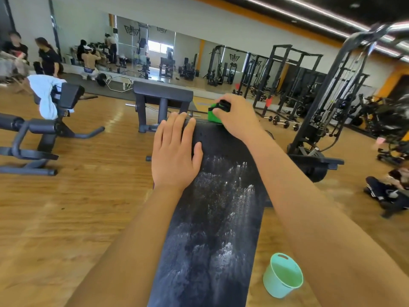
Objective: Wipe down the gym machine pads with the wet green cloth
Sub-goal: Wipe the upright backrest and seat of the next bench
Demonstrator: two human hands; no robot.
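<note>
A long black bench pad (212,229) runs away from me, streaked with white wet foam along its middle. My left hand (176,151) lies flat on the pad's far left part, fingers straight. My right hand (235,117) grips the green cloth (214,116) at the pad's far end, fingers curled over it. A dark patch shows on the cloth under my fingers.
A mint-green bucket (283,275) stands on the wooden floor right of the bench. Another padded machine (162,94) stands just beyond the bench, a bench with a white towel (45,94) at left. A cable tower (327,103) and a seated person (389,191) are at right.
</note>
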